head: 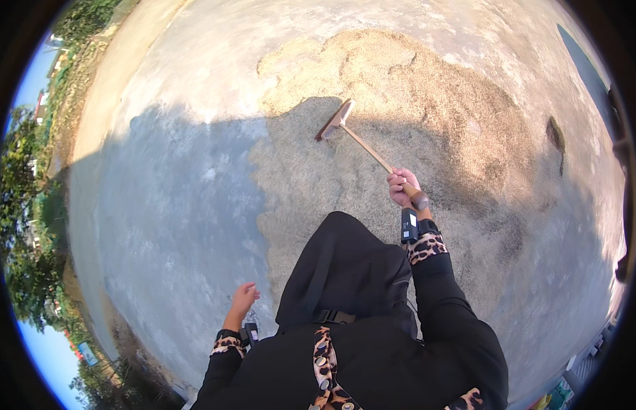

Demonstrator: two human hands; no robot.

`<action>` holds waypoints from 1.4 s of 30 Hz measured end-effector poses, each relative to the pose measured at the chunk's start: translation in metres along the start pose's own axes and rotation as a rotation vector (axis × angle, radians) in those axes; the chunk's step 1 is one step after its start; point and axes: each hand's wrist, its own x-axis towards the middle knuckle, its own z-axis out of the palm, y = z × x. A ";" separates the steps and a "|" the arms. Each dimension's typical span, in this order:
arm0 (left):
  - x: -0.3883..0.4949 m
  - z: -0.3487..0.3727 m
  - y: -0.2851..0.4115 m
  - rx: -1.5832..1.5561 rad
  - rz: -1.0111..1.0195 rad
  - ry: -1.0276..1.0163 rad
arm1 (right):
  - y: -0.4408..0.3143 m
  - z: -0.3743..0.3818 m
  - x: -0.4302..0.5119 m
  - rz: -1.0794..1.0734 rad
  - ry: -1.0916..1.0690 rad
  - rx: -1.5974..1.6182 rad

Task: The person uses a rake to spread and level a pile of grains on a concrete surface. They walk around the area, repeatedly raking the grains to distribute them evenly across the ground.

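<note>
My right hand (401, 185) is closed around the wooden handle (368, 149) of a push broom or rake. Its butt end points back toward my forearm. The tool's crosswise head (336, 121) has a reddish-brown toothed or bristled edge and rests on a layer of pale grain (389, 61) spread over concrete. Whether that edge is teeth or bristles, I cannot tell. My left hand (243, 300) hangs low at my left side, holding nothing, fingers loosely bent, over the shaded concrete.
Concrete ground (184, 205) extends around the grain, partly under my shadow. A small dark heap (555, 136) lies off to the right. Bushes and trees (28, 205) line the far left edge. My bent dark-clad leg (348, 256) stands on the grain side.
</note>
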 end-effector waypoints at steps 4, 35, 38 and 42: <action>-0.030 0.025 -0.018 -0.004 -0.055 0.075 | -0.023 -0.034 -0.007 0.072 0.009 0.161; -0.248 0.297 -0.154 -0.125 -0.171 0.092 | -0.049 -0.158 -0.223 0.342 0.046 -0.169; -0.271 0.302 -0.191 -0.171 -0.218 0.103 | -0.043 -0.163 -0.197 0.396 0.032 -0.092; -0.289 0.314 -0.246 -0.262 -0.280 0.094 | -0.070 -0.202 -0.249 0.322 0.080 -0.035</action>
